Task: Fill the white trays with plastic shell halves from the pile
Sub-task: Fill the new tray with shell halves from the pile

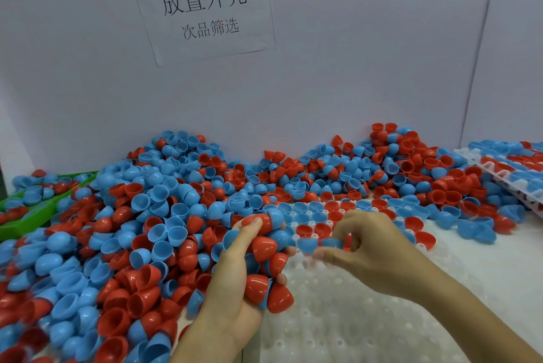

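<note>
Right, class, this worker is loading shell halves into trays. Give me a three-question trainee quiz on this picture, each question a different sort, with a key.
1. True or false: the left hand holds only one shell.
2. Which colour is the shell in the right hand's grip? A red, B blue, C green.
3. Fill in: the front white tray is filled only along its ___ rows.

Key: 1 false, it holds a handful of shells; 2 B; 3 far.
</note>
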